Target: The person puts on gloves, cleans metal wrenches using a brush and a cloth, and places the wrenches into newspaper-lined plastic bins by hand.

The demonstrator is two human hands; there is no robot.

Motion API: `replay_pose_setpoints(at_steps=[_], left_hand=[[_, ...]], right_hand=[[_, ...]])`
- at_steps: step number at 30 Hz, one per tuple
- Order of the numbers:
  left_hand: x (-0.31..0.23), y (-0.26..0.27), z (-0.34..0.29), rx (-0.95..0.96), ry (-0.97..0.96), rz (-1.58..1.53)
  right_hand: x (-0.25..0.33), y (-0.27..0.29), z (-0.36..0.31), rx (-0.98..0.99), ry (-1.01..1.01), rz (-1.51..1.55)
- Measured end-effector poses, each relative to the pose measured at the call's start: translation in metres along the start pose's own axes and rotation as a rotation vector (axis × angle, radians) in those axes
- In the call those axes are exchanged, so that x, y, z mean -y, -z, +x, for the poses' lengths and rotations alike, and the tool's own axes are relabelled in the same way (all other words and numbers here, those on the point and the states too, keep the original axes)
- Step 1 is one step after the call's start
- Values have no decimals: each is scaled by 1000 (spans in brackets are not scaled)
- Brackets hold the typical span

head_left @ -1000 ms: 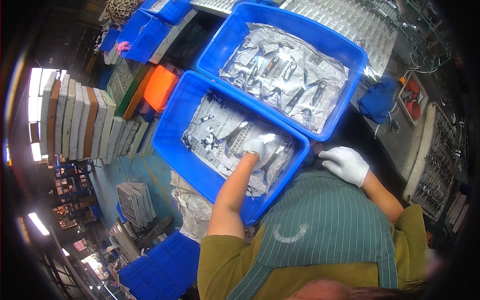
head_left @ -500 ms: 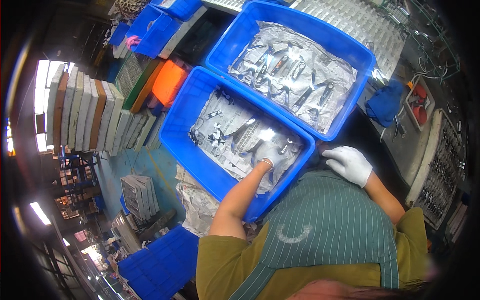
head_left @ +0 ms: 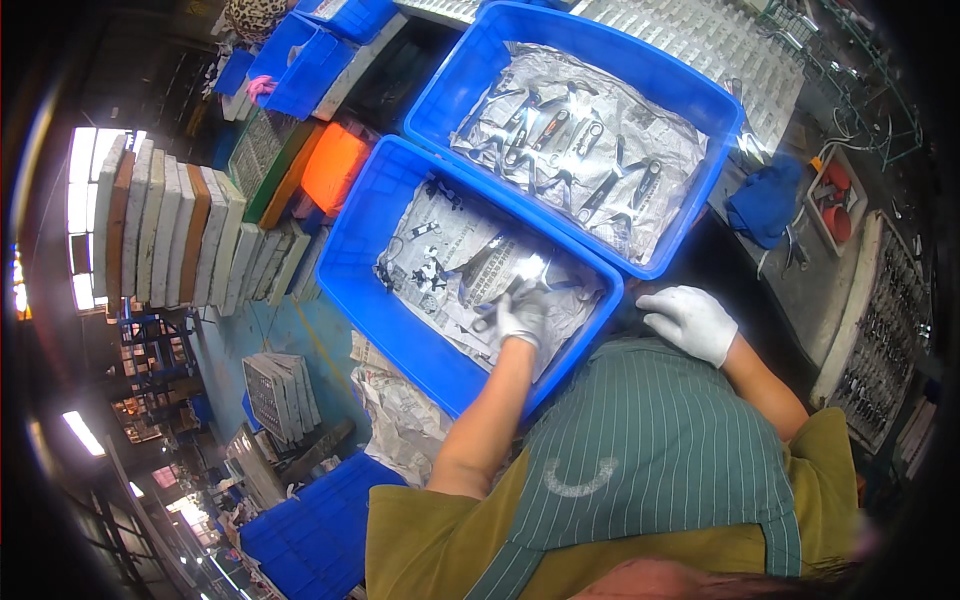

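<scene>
In the nearer blue bin (head_left: 350, 250), lined with newspaper, my left hand (head_left: 524, 314) in a white glove is low over the paper, slightly blurred. Its fingers are closed round a shiny metal arm with a rounded end (head_left: 483, 322), which sticks out on the left side; the rest is hidden by the glove. Small black and silver pieces (head_left: 430, 275) lie on the paper to its left. My right hand (head_left: 692, 325), also gloved, rests just right of this bin's near corner, fingers loosely stretched with nothing visible in them.
A second blue bin (head_left: 722, 140) adjoins at the far side, with several metal arms (head_left: 605, 190) on newspaper. Rightward are a blue cloth (head_left: 765, 205), a tray with red items (head_left: 833, 200) and a rack of small parts (head_left: 870, 340). Stacked boards (head_left: 170, 220) stand left.
My left hand has moved slightly left and toward me within the nearer bin, and a metal arm's rounded end now shows beside it. My right hand has barely moved.
</scene>
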State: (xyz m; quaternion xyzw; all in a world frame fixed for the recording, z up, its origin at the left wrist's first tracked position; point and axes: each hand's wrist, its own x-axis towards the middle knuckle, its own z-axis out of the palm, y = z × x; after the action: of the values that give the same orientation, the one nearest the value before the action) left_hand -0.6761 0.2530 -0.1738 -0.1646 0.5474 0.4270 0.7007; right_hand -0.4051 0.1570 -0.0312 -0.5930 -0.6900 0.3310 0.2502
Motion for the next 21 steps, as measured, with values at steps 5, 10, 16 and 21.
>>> replay_pose_setpoints(at_steps=[5, 10, 16, 21], left_hand=[[23, 25, 17, 111, 412, 408], [-10, -14, 32, -181, -1277, 2029], [-37, 2, 53, -173, -914, 2440], [-23, -14, 32, -16, -1113, 2488]], right_hand=[[0, 7, -5, -3, -43, -5], [-11, 7, -20, -20, -91, -16], [-11, 0, -26, 71, -187, -27], [-20, -4, -51, 4, -304, -21]])
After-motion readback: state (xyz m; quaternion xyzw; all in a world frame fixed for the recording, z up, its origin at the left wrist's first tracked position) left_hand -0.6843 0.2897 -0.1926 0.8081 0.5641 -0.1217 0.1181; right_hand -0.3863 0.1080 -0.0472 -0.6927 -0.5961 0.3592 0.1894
